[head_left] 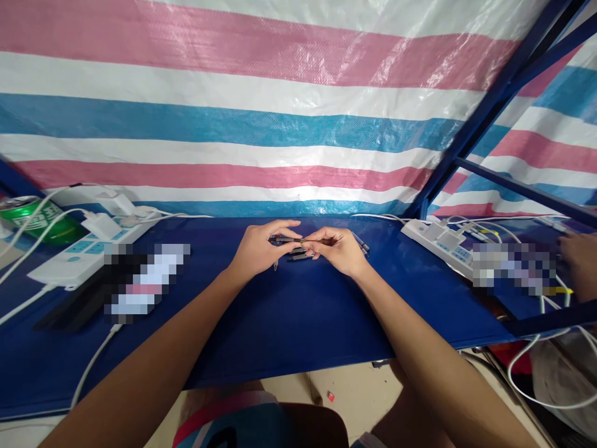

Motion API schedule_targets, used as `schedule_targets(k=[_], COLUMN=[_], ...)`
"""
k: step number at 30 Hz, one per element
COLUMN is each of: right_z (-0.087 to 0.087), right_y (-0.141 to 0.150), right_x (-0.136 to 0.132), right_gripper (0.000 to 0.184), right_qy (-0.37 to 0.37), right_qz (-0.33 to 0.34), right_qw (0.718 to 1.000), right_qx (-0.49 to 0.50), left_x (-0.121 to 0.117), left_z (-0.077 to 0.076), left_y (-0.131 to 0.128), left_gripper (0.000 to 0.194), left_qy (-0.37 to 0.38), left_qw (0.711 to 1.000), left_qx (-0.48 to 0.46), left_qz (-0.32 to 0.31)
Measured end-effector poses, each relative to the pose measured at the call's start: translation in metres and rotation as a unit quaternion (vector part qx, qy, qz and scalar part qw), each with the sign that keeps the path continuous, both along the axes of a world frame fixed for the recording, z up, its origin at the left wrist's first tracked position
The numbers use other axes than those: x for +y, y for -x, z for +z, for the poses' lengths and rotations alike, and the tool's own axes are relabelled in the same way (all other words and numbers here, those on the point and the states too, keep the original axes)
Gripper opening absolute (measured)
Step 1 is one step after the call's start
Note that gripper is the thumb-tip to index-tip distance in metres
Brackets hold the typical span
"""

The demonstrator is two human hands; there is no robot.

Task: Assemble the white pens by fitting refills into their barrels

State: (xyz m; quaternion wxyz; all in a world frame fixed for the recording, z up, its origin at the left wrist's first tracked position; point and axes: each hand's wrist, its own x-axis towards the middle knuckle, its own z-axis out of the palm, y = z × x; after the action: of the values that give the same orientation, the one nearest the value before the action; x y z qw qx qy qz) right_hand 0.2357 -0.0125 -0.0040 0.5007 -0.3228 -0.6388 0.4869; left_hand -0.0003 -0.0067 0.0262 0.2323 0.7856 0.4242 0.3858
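Observation:
My left hand (263,249) and my right hand (339,247) meet over the middle of the blue tabletop (289,317). A slim dark pen-like stick (298,241) runs between them, pinched by the fingertips of both. Its exact kind is too small to make out. Just below and behind the fingers lie several thin dark pen-like pieces (301,254), partly hidden by the hands. More slender greyish ones (361,242) show beyond my right hand.
Left are a white power strip (88,255) with chargers, a green can (44,219) and a blurred-out phone (149,280) on a cable. On the right, another power strip (438,246), a blue metal frame (485,118) and another person's hand (578,264). Striped sheeting (261,124) hangs behind.

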Motion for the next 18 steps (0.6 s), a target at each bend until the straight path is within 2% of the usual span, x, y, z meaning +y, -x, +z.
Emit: schedule_targets(k=[13, 15, 18], right_z=[-0.0060, -0.0054, -0.0050], right_y=[0.0055, 0.0053, 0.0029], right_x=[0.0014, 0.0018, 0.0036], right_gripper=[0.039, 0.044, 0.060], right_qy=[0.024, 0.030, 0.039], right_qz=[0.016, 0.022, 0.020], right_qw=[0.999, 0.999, 0.998], right_qx=[0.015, 0.024, 0.037], left_x=[-0.0005, 0.0000, 0.0024], left_z=[0.0002, 0.0005, 0.0016], left_y=[-0.0041, -0.0041, -0.0032], left_gripper=[0.046, 0.042, 0.027], left_qy=[-0.022, -0.031, -0.042], left_qw=[1.000, 0.999, 0.999], left_qx=[-0.004, -0.003, 0.000], left_qz=[-0.001, -0.015, -0.029])
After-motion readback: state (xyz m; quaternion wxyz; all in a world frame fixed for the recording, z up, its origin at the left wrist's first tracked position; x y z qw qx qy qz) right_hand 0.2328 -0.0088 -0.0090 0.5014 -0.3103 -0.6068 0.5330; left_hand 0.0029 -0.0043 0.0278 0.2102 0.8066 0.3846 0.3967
